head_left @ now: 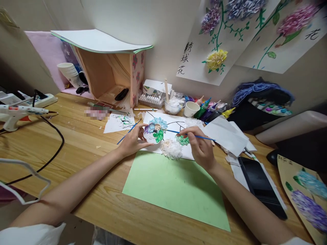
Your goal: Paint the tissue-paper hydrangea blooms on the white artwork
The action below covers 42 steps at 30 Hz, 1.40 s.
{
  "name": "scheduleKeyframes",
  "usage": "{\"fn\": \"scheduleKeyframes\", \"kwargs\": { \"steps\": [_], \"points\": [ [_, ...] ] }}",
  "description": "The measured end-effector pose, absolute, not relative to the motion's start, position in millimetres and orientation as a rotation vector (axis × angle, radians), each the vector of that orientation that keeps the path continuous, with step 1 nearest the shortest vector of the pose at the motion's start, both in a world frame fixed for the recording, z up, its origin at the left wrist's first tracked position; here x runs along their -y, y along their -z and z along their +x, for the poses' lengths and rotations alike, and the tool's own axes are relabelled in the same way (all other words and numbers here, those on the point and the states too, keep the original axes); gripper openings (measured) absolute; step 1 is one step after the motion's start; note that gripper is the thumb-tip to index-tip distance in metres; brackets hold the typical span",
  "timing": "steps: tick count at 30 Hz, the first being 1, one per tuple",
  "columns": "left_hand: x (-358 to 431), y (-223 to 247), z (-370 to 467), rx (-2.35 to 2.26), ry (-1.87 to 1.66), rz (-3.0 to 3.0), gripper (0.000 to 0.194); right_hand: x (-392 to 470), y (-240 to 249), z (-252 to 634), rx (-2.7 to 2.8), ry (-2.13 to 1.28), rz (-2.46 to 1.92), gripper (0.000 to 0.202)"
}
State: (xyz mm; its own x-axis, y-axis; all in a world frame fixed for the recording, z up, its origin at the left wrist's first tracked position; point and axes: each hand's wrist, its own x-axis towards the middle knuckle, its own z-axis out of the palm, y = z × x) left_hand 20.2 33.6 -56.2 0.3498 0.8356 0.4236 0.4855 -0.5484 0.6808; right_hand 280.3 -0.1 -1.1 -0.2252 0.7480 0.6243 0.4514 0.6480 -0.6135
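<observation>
My left hand (134, 140) grips a small round paint palette (150, 137) with green, purple and peach paint in its wells. A blue-handled paintbrush (204, 137) is pinched in my right hand (200, 147), its tip at the palette. Beneath both hands lies a white sheet (190, 151) with dark drawn stems and raised paper flowers: a blue flower (159, 120), a green flower (182, 140) and a white-and-peach flower (171, 149). Light green paper (176, 190) extends toward me from under it. Another blue brush (126, 133) rests beside my left hand.
A glue gun (22, 114) with its black cable lies at the left. Behind the sheet stand a bowl of white scraps (174, 106), a paper cup (191, 109) and several paint bottles (204, 110). A phone (260, 185) lies at the right, and an open box (107, 75) stands at the back.
</observation>
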Motion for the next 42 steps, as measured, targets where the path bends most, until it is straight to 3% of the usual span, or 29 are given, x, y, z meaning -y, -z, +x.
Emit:
{"fn": "scheduleKeyframes", "kwargs": {
  "steps": [26, 37, 42],
  "points": [
    [-34.1, 56.1, 20.7, -1.097, -1.053, 2.216, 0.067, -9.1, 6.3, 285.9, 1.871, -0.419, -1.005, 0.025],
    [-35.5, 59.2, 19.0, -1.101, -1.06, 2.219, 0.068, -9.5, 0.8, 289.7, 1.886, -0.292, -1.013, 0.025],
    [-35.2, 58.0, 20.1, -1.118, -1.029, 2.198, 0.065, -9.4, -4.4, 294.2, 1.729, -0.423, -0.955, 0.024]
  ]
}}
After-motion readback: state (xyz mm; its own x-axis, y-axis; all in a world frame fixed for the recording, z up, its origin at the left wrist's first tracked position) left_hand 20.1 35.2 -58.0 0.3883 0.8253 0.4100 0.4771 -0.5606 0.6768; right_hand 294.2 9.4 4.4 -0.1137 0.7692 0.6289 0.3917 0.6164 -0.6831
